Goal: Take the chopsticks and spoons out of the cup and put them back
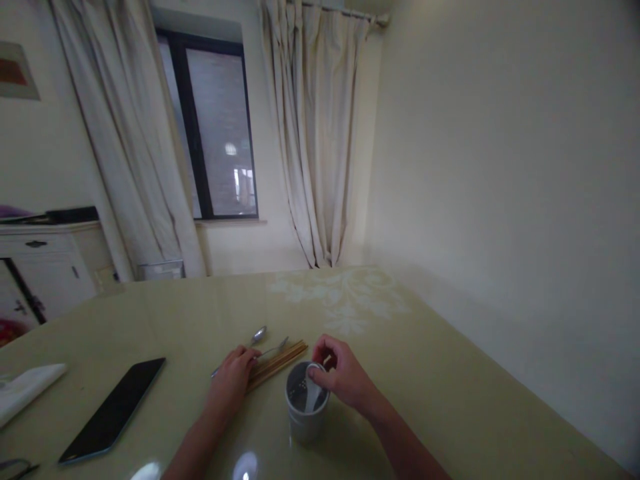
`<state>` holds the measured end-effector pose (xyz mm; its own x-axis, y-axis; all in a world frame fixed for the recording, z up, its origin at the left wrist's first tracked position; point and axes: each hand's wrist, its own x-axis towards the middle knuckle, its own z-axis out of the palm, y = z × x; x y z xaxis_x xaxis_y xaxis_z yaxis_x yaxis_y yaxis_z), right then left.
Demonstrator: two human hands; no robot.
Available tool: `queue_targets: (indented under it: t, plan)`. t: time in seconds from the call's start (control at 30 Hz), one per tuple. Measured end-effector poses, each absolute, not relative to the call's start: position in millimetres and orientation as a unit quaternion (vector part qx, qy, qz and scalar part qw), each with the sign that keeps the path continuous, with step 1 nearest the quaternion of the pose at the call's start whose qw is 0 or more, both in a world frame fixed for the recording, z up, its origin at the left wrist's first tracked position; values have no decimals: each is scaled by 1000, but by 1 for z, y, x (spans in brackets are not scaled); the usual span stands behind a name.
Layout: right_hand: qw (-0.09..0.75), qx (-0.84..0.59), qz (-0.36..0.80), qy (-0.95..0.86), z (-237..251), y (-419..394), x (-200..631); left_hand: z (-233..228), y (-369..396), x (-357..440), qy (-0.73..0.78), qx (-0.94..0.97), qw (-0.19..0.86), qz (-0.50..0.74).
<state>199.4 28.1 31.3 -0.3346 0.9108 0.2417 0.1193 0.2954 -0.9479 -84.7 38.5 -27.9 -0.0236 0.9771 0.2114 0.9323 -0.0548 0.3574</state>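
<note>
My right hand (343, 373) pinches a white soup spoon (314, 393) at its upper end. The spoon stands tilted inside a grey-white utensil holder (307, 427), which has small holes showing on its inner side. My left hand (234, 373) lies low over the table, its fingers closed at the handle of a metal fork (276, 348). Just beyond the left fingers is a metal spoon (259, 335), its handle partly hidden by that hand. Between the hands lies a bundle of wooden chopsticks (280, 363), close beside the left fingers.
On the left of the glossy table (390, 413) lie a dark tablet (115, 407) and a white object (30, 390). A dark thin item (17, 467) shows at the lower left corner. A wall (515, 233) borders the table's right side; curtains (320, 133) hang behind.
</note>
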Motion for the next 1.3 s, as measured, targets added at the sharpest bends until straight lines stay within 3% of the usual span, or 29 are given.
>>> queue_targets:
  t: [0.23,0.63,1.0,1.13,1.3]
  plan:
    - [441,-405,408,-689,35,26,200,-28,38,-85,675,701,72,218]
    - [489,-355,423,-676,40,26,206,-24,36,-82,671,716,50,185]
    - [656,-317,507,-461,46,30,215,-31,43,-99,727,658,-56,185]
    - [694,-358,499,-375,31,45,219,-34,45,-98,702,684,-13,199]
    - [658,-435,501,-355,-5,66,210,-31,45,-99,662,712,-4,234]
